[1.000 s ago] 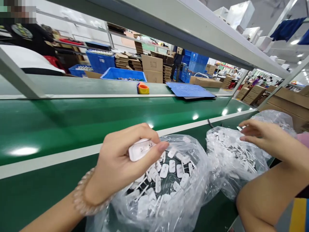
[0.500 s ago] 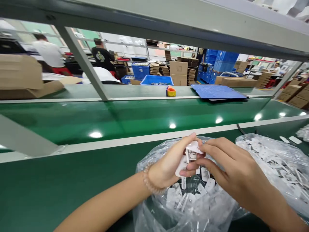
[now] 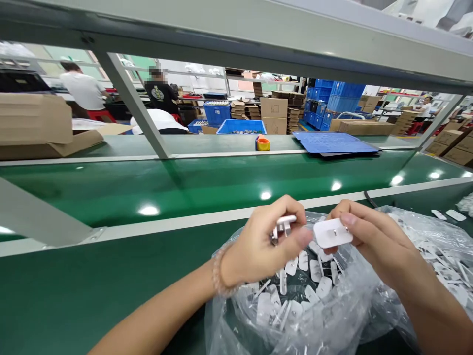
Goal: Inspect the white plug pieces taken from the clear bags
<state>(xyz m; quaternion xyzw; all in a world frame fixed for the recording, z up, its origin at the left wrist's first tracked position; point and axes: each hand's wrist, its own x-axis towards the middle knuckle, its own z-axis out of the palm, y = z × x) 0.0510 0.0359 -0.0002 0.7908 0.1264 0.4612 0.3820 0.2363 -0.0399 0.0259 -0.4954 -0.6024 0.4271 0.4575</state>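
My left hand is closed around a small white plastic piece with metal parts, partly hidden by the fingers. My right hand pinches a white rounded plate by its right end. Two short metal prongs stick out of the plate's face. A small gap separates the two pieces. Below both hands, an open clear plastic bag holds several similar white plates.
Another clear bag of white parts lies to the right, with two loose white plates behind it. Across the green conveyor belt are a blue sheet, tape rolls and a cardboard box. A shelf beam hangs overhead.
My hands, which were together on the white pieces, have moved apart. The right hand now has the pronged plate off to the right; the left has turned over with its piece.
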